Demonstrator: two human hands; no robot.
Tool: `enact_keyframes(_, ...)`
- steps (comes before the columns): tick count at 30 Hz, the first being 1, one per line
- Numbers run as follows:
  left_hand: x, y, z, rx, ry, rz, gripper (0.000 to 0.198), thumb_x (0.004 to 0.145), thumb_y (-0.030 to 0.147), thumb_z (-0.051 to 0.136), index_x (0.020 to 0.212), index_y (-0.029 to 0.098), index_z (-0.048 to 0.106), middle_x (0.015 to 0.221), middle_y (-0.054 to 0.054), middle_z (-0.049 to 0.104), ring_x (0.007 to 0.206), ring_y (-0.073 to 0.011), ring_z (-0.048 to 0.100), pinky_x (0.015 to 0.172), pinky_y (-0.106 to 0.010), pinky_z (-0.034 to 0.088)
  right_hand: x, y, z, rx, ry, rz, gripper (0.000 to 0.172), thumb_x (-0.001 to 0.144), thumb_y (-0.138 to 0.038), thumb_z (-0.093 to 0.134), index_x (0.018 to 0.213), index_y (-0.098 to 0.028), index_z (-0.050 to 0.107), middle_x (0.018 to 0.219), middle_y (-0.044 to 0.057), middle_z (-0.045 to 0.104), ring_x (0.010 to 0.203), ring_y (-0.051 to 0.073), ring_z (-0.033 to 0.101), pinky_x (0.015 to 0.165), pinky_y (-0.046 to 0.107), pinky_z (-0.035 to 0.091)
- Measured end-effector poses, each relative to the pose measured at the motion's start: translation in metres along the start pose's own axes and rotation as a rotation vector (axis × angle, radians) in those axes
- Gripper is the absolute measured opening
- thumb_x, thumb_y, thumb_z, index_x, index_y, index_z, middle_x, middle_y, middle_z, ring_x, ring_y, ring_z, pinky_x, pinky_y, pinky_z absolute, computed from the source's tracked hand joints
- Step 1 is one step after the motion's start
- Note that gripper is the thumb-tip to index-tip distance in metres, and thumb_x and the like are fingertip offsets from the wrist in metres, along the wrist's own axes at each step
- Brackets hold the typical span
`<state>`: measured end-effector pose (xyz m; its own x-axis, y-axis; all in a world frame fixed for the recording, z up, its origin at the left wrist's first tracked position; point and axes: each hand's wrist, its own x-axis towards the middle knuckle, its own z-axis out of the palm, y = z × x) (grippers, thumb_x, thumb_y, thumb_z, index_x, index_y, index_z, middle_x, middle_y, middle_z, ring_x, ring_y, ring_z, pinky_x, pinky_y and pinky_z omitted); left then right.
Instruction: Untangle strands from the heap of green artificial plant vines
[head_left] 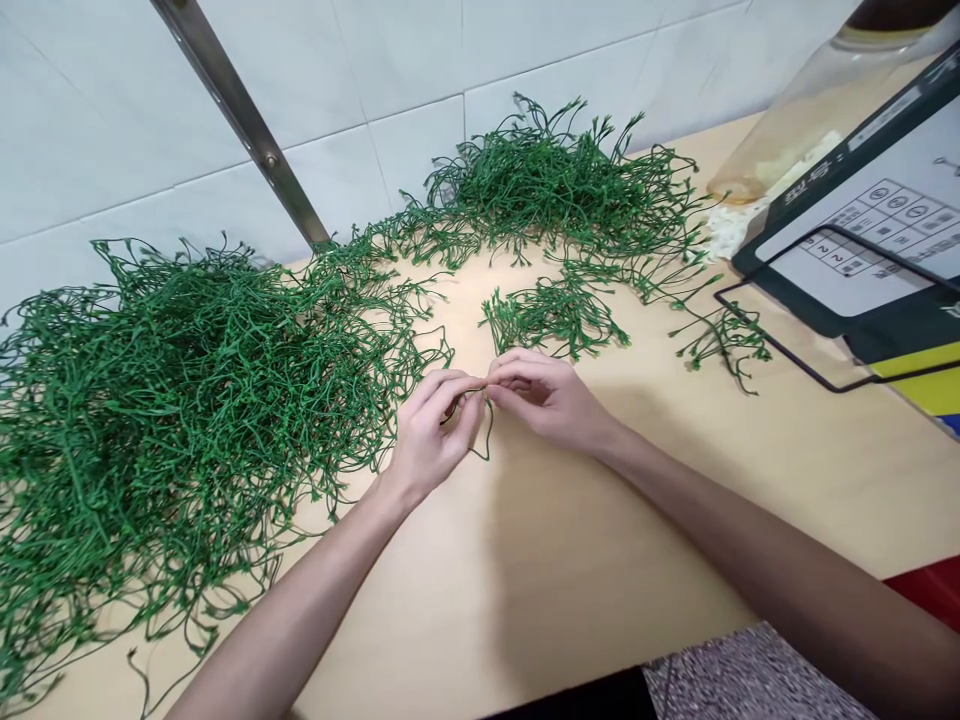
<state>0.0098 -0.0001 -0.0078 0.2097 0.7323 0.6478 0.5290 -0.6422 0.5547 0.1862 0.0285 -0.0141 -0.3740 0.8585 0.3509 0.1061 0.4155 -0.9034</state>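
Note:
My left hand [437, 420] and my right hand [546, 398] meet fingertip to fingertip over the wooden table [435, 590]. Between them they pinch a thin green plastic stem [489, 437], whose loose end hangs down in a bend below the fingers. Most of the stem is hidden by my fingers. Just beyond my right hand lies a small bunch of green plastic stems [559, 315] with little forked tips. A large tangled heap of the same stems [202, 390] spreads out to the left of my left hand.
Against the tiled wall [405, 60] sits another heap of green stems [562, 185]. A metal post [247, 130] rises behind the table. At right are a clear jar [810, 120], a printed box [862, 220], a black wire frame [795, 350] and a few stray stems [724, 340].

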Motion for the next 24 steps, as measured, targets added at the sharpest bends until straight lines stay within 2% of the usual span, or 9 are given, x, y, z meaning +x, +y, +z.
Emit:
enact_keyframes(4,0.0002,-0.0002,0.0005,0.086,0.020,-0.045,0.013,0.090,0.021,0.061,0.099,0.017,0.070,0.095,-0.007,0.067,0.071,-0.0100,0.062,0.060,-0.021,0.051,-0.0003,-0.0013,0.0001,0.002,0.002,0.029,0.016,0.090,-0.033,0.060,0.081,-0.021,0.065,0.086,0.006,0.060,0.073,0.017,0.058,0.061,0.029,0.048)
enact_keyframes(8,-0.0016,-0.0025,-0.0001,0.105,-0.029,-0.093,0.018,0.094,0.024,0.056,0.106,0.016,0.067,0.095,-0.007,0.068,0.075,-0.0124,0.062,0.068,-0.026,0.052,-0.0003,-0.0007,0.0003,-0.023,0.020,0.007,0.015,0.092,-0.031,0.057,0.083,-0.020,0.062,0.087,0.006,0.058,0.073,0.016,0.055,0.061,0.029,0.046)
enact_keyframes(11,-0.0013,-0.0022,-0.0010,0.173,-0.093,-0.140,0.015,0.095,0.024,0.053,0.098,0.017,0.066,0.089,-0.006,0.068,0.086,-0.0174,0.057,0.080,-0.032,0.050,-0.0006,0.0007,0.0000,-0.074,0.023,-0.036,0.014,0.093,-0.029,0.055,0.084,-0.020,0.061,0.086,0.005,0.057,0.074,0.016,0.054,0.063,0.028,0.045)
enact_keyframes(16,-0.0008,-0.0005,0.0002,0.287,-0.107,-0.252,0.019,0.094,0.031,0.054,0.087,0.018,0.065,0.101,-0.009,0.060,0.102,-0.0237,0.047,0.091,-0.040,0.043,-0.0014,0.0033,-0.0008,-0.117,0.028,-0.086,0.012,0.094,-0.024,0.054,0.085,-0.019,0.059,0.087,0.005,0.057,0.077,0.016,0.054,0.066,0.028,0.045)
enact_keyframes(20,-0.0005,-0.0013,-0.0005,0.203,-0.098,-0.227,0.030,0.094,0.031,0.055,0.070,0.018,0.066,0.098,-0.009,0.060,0.101,-0.0226,0.047,0.089,-0.039,0.043,-0.0015,0.0037,-0.0005,-0.139,0.025,-0.105,0.012,0.094,-0.021,0.053,0.083,-0.019,0.058,0.087,0.005,0.057,0.078,0.016,0.055,0.067,0.028,0.045)
enact_keyframes(24,0.0018,-0.0032,-0.0040,0.055,-0.140,-0.145,0.029,0.093,0.029,0.057,0.070,0.020,0.072,0.104,-0.008,0.066,0.105,-0.0224,0.049,0.089,-0.038,0.044,-0.0018,0.0039,0.0000,-0.157,0.000,-0.111,0.011,0.094,-0.020,0.053,0.084,-0.019,0.059,0.088,0.005,0.058,0.077,0.015,0.055,0.064,0.027,0.046)
